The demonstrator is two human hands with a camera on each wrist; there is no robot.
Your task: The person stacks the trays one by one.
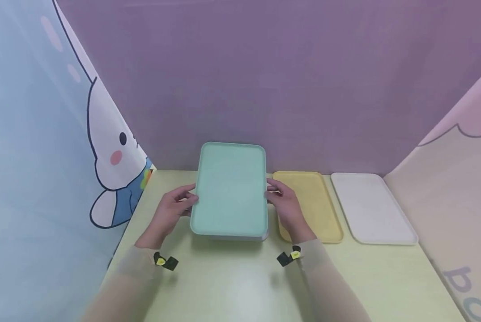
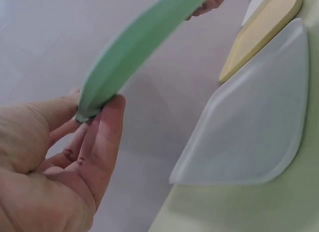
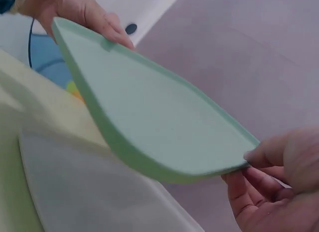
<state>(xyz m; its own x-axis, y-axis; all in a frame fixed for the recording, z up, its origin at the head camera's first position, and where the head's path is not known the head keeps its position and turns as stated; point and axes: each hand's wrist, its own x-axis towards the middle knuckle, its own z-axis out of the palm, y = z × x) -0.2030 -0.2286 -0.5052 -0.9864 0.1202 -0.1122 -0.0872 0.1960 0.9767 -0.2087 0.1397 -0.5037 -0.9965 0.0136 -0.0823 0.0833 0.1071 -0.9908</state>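
A mint-green rectangular tray is held up over the table, its flat inner face showing in the head view. My left hand pinches its left edge between thumb and fingers. At the opposite edge, my right hand grips the rim, thumb on top and fingers beneath, as the right wrist view shows. Below the green tray lies a pale grey tray on the table. Most of that lower tray is hidden in the head view, where only a sliver shows at the front.
To the right, a yellow tray lies on the pale table, partly behind my right hand. Beyond it is a white tray. A purple cloth wall stands at the back, with printed cloths on both sides.
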